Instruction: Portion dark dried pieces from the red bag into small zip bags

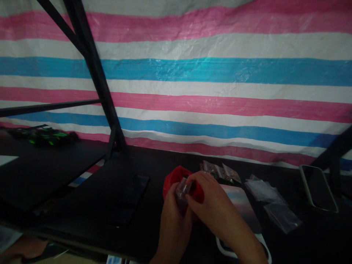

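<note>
A small clear plastic bag point(182, 191) is held up between my hands, its contents too dark to make out. My left hand point(173, 209) wraps round it from the left. From the right, my right hand point(205, 190) pinches near its upper edge, fingers closed. Just behind them is a red bag or container point(173, 178), partly hidden by both hands. Beneath my right forearm lies a white-rimmed device with a shiny top plate point(243, 209), which looks like a small scale.
Several filled small bags point(220, 171) lie behind the device. Flat clear bags point(266, 192) are to its right, then a phone point(319, 189). A dark flat object point(133, 198) rests left. Green-black toy cars point(51, 136) stand beyond the metal post point(96, 77). Another person's arm point(26, 246) shows lower left.
</note>
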Demonstrator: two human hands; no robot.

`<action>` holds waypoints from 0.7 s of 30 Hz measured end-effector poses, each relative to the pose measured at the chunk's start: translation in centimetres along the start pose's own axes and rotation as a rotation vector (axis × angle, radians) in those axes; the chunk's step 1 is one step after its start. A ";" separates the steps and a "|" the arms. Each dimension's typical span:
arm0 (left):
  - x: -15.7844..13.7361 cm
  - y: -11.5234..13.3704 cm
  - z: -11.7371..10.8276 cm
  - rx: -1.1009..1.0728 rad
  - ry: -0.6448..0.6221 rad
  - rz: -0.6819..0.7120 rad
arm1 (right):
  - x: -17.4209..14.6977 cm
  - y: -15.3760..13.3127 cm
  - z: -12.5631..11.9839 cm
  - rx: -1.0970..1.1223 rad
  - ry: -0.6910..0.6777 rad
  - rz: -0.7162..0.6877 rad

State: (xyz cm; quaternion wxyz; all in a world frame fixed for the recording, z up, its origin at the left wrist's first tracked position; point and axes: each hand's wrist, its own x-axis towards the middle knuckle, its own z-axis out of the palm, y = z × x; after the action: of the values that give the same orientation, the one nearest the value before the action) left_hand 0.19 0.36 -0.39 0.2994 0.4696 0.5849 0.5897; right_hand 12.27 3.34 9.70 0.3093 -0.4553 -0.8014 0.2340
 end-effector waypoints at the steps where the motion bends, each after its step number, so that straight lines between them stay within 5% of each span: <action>1: -0.1 -0.1 0.1 -0.015 -0.007 0.022 | 0.0 0.0 -0.1 0.001 -0.001 -0.009; 9: -0.3 0.1 -0.3 -0.077 0.011 -0.029 | -0.3 0.0 -0.2 0.104 0.026 -0.050; 14: 0.2 1.1 -1.1 -0.015 0.225 -0.082 | 0.6 1.7 0.3 0.090 0.202 0.063; 21: 0.8 0.6 -2.2 0.378 0.170 -0.191 | 1.5 3.6 2.9 -0.271 -0.072 0.212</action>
State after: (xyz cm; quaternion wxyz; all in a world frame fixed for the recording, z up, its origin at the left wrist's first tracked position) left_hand -1.95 0.06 0.62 0.2102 0.4086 0.7499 0.4760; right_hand 11.77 6.10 5.75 0.1896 -0.5662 -0.7836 0.1715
